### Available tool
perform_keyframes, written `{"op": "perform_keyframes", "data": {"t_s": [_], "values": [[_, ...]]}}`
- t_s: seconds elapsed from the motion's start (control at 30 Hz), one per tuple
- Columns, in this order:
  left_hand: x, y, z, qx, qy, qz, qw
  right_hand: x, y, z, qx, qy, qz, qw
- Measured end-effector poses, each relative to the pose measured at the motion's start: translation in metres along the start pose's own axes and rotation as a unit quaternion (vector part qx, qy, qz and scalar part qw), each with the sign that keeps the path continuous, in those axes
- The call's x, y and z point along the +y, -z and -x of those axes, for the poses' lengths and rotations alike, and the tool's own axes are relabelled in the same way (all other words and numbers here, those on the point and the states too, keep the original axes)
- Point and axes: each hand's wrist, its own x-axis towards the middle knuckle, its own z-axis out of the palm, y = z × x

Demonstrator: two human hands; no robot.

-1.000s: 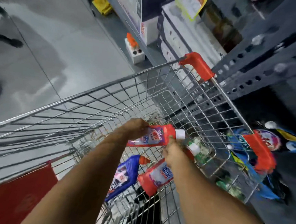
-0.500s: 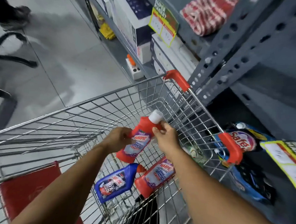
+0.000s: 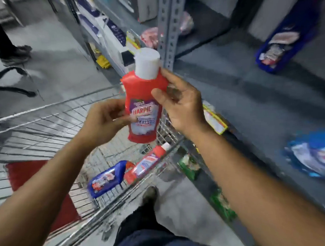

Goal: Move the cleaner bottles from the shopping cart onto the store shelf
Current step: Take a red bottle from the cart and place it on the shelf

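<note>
A red cleaner bottle (image 3: pixel 143 101) with a white cap stands upright in the air above the wire shopping cart (image 3: pixel 45 120). My left hand (image 3: pixel 105 121) grips its lower left side, and my right hand (image 3: pixel 179 103) holds its upper right side with thumb across the front. Down in the cart lie a second red bottle (image 3: pixel 145 163) and a blue bottle (image 3: pixel 106 178). The grey store shelf (image 3: pixel 253 93) spreads out to the right of the held bottle.
A grey perforated shelf post (image 3: pixel 169 29) rises just behind the bottle. Blue packs (image 3: pixel 280 44) stand at the back of the shelf and another (image 3: pixel 314 151) lies lower right. A yellow price tag (image 3: pixel 214 118) hangs on the shelf edge. A person's shoe (image 3: pixel 16 55) is far left.
Both hands have lifted the red bottle out of the cart and turned it upright, up towards the shelf. My view has swung right onto the shelf.
</note>
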Motion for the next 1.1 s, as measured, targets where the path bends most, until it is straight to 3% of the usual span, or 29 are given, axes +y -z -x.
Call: {"op": "perform_keyframes", "data": {"t_s": [0.23,0.4,0.57,0.7,0.9,1.1], "values": [[0.083,-0.121,0.062,-0.078,-0.072,0.03,0.994,-0.064,0.113,0.118,0.05,0.047,-0.031,0.997],[0.128,-0.253,0.092,-0.226,-0.11,0.085,0.964,-0.087,0.225,0.223,0.203,0.07,-0.002,0.977],[0.161,-0.393,0.114,-0.354,-0.101,0.099,0.924,-0.101,0.317,0.317,0.406,0.089,0.032,0.909],[0.186,-0.491,0.137,-0.392,-0.136,0.106,0.904,-0.104,0.372,0.365,0.528,0.12,0.082,0.837],[0.2,-0.591,0.16,-0.412,-0.146,0.103,0.893,-0.102,0.441,0.403,0.605,0.091,0.103,0.785],[0.213,-0.63,0.183,-0.423,-0.157,0.091,0.888,-0.106,0.474,0.419,0.664,0.075,0.131,0.733]]}}
